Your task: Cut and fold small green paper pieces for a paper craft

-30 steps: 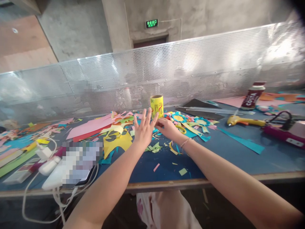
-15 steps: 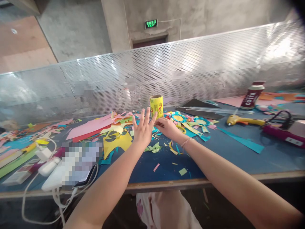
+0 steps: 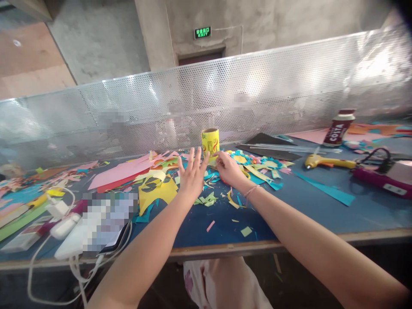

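My left hand (image 3: 191,182) is open, its fingers spread over the paper scraps in the middle of the table. Just right of it, my right hand (image 3: 232,170) has its fingers curled into a pinch; what they hold, if anything, is hard to make out. A small yellow-green paper piece (image 3: 212,162) shows between the two hands, by the right fingertips. Behind the hands stands an upright yellow printed tube (image 3: 210,140) with an open top. Yellow paper with cut-out holes (image 3: 157,195) lies left of my left hand. Blue and yellow paper cuttings (image 3: 257,165) spread beyond my right hand.
A yellow glue gun (image 3: 331,162), a dark red bottle (image 3: 338,128) and a purple power strip (image 3: 383,182) are at the right. White chargers (image 3: 66,225), cables and a phone lie at the left front. A perforated metal screen (image 3: 128,116) runs along the back.
My right hand has shifted slightly right and up, away from the left thumb, and the yellow-green piece now shows between the hands. My left hand stays spread in nearly the same place.
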Demonstrator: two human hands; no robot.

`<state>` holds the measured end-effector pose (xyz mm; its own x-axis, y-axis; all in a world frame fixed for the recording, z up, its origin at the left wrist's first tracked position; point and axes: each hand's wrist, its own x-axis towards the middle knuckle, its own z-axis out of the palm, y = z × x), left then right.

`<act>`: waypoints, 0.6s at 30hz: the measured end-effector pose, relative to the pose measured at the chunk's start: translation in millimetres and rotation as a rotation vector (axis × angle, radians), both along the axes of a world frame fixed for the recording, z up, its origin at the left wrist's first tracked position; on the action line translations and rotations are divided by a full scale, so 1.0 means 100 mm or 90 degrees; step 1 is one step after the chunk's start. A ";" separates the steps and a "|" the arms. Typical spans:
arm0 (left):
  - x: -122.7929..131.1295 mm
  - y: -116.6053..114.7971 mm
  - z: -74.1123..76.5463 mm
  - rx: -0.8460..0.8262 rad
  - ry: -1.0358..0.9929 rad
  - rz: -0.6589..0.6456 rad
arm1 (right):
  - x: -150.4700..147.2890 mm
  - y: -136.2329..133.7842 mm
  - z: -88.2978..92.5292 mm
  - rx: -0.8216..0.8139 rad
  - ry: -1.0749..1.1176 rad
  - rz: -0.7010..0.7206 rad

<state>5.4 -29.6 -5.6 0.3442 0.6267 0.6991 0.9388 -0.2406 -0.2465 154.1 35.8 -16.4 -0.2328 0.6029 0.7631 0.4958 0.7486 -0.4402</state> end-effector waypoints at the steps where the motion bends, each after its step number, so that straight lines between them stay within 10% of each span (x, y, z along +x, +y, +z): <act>1: -0.01 0.01 -0.01 0.001 0.006 -0.006 | 0.01 0.00 0.01 0.000 0.015 -0.012; 18: -0.07 0.12 -0.06 -0.039 0.140 -0.166 | 0.09 0.01 0.13 -0.060 0.038 0.031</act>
<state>-1.2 -17.6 -11.3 0.6367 0.5361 0.5543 0.7696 -0.4865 -0.4136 162.9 37.3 -2.9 -0.2197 0.6616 0.7169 0.4303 0.7253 -0.5374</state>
